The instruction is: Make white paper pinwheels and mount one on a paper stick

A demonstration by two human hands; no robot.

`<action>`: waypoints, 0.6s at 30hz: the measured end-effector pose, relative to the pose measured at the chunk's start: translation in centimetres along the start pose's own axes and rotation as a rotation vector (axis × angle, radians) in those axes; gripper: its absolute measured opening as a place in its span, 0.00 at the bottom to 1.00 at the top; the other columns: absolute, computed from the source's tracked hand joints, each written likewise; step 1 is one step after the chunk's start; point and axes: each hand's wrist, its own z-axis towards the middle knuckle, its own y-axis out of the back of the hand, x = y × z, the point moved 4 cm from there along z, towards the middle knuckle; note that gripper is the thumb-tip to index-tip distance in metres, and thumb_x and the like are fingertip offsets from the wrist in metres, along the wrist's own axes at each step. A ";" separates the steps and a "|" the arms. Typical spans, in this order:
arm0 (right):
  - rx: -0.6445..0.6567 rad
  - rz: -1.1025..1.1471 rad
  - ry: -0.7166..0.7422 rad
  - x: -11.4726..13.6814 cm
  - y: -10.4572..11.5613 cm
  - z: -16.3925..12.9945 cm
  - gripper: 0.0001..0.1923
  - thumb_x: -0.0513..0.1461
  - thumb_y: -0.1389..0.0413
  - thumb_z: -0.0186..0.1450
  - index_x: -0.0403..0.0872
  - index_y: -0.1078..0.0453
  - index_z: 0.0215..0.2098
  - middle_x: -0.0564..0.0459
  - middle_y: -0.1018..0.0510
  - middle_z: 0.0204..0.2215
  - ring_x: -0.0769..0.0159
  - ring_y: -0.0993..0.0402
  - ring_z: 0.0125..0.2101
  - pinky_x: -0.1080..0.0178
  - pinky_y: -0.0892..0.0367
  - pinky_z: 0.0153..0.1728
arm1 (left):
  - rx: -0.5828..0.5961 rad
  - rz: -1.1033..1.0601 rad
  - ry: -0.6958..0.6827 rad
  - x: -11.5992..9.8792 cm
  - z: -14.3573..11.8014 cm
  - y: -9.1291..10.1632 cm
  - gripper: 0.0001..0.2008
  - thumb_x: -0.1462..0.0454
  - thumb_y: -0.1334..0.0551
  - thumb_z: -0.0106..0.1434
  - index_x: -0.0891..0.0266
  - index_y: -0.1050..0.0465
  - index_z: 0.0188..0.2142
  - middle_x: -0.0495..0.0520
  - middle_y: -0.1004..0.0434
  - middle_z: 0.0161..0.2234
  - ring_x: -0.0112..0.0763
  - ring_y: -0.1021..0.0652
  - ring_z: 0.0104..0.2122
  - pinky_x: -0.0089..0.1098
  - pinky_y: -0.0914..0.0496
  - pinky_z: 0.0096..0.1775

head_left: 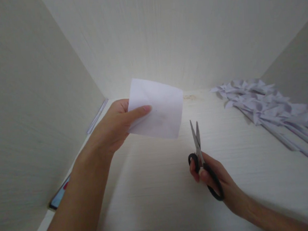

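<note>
A flat phone point(59, 196) with a blue and red face lies far left of the sheet point(157, 108), against the pale wood-grain wall point(22, 104). The left hand point(114, 127) pinches the thin, nearly square white sheet between thumb and fingers, lifted above the desk point(149, 187). Right of the sheet, the right hand point(215, 180) grips black-handled scissors point(201, 158), fingers through the loops, steel blades slightly parted. Farther right lie folded paper flowers point(271, 110) on long stems.

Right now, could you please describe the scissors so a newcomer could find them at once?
On the pale desk, look right of centre, where the right hand grips black handles. The scissors point their slightly parted steel blades up toward the held sheet of paper; everything else nearby is white paper.
</note>
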 end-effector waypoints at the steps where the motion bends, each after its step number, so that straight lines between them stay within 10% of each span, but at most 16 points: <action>1: -0.025 0.028 0.029 0.2 0.1 0.1 0.17 0.53 0.53 0.57 0.47 0.42 0.28 0.56 0.41 0.22 0.71 0.46 0.23 0.67 0.47 0.22 | -0.007 -0.003 -0.001 0.0 0.0 0.1 0.12 0.63 0.37 0.43 0.68 0.26 0.29 0.51 0.26 0.21 0.35 0.24 0.25 0.29 0.31 0.26; 18: 0.008 0.089 0.098 -0.4 -0.8 0.0 0.17 0.52 0.53 0.58 0.47 0.41 0.29 0.56 0.40 0.22 0.71 0.46 0.23 0.67 0.48 0.22 | 0.102 -0.051 -0.028 -0.2 -0.1 -0.4 0.07 0.65 0.38 0.45 0.66 0.26 0.25 0.49 0.25 0.21 0.31 0.24 0.24 0.27 0.32 0.26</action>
